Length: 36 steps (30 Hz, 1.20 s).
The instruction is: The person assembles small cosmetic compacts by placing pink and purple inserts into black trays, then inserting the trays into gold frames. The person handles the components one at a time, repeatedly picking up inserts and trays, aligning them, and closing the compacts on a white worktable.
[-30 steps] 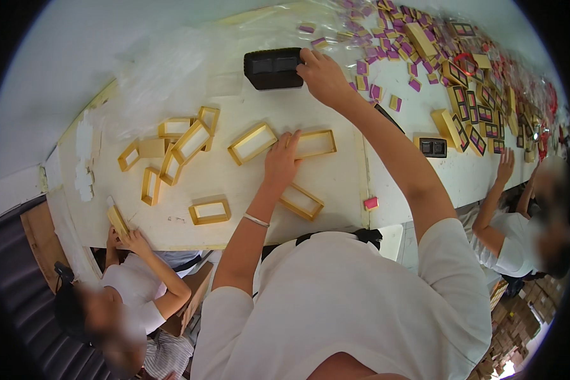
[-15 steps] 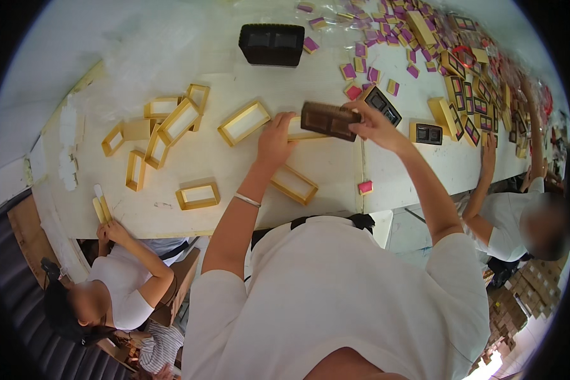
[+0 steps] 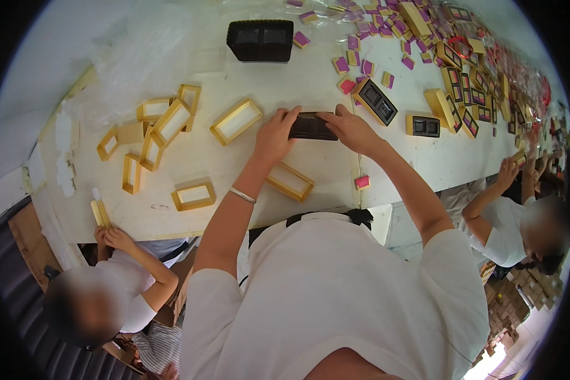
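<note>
Between my hands, on the white table, lies a dark plastic tray with two wells (image 3: pixel 313 126). My left hand (image 3: pixel 275 137) grips its left end, thumb and fingers closed around the edge. At the other end my right hand (image 3: pixel 356 131) has its fingers bent over the tray's edge. The gold frame that was under it is hidden now, so I cannot tell how far the tray sits inside. Just below my left hand rests an empty gold frame (image 3: pixel 290 182). Beyond my right hand lies a gold box with a black tray in it (image 3: pixel 375 101).
Several gold frames (image 3: pixel 170 123) lie to the left. A stack of black trays (image 3: pixel 259 40) stands at the back. Purple-and-gold pieces (image 3: pixel 367 67) and filled boxes (image 3: pixel 468 95) spread over the right side. People work at left (image 3: pixel 114 238) and right (image 3: pixel 504 172).
My right hand has lowered the dark tray from above the table onto the gold frame, moving left. Both hands now hold it. The person on the right has lifted a box.
</note>
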Each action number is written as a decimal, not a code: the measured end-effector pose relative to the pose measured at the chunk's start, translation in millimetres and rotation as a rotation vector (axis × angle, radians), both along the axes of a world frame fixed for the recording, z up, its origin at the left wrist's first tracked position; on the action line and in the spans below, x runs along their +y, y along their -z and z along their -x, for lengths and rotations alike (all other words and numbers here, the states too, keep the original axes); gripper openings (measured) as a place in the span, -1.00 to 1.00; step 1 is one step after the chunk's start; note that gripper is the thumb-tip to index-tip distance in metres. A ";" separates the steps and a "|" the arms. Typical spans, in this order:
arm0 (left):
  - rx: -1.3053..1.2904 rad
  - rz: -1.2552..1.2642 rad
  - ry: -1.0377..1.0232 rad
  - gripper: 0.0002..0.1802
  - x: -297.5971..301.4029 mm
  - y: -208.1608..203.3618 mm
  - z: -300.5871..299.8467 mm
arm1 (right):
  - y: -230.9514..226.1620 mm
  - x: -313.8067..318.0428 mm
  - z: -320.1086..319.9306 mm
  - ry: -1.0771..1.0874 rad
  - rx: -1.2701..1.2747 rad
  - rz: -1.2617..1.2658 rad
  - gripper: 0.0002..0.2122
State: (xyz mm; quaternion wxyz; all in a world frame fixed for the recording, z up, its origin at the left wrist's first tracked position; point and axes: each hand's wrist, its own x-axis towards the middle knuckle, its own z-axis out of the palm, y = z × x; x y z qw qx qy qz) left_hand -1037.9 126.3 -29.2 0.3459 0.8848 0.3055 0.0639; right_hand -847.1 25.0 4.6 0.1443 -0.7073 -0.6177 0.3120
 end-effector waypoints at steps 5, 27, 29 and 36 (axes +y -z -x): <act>-0.120 0.000 -0.048 -0.33 -4.4 10.2 2.7 | -2.0 5.1 -22.2 -0.028 -0.006 0.073 -0.74; -0.046 0.045 0.075 -0.34 15.3 4.9 2.8 | 28.9 -0.1 -24.3 -0.510 -0.265 -0.368 -0.67; -0.026 0.041 0.061 -0.33 15.1 6.8 4.4 | 16.8 -6.4 -14.2 -0.447 -0.310 -0.421 -0.64; -0.021 -0.009 -0.025 -0.24 0.2 10.7 5.9 | 53.2 -24.0 2.9 -0.181 -0.301 -0.415 -0.60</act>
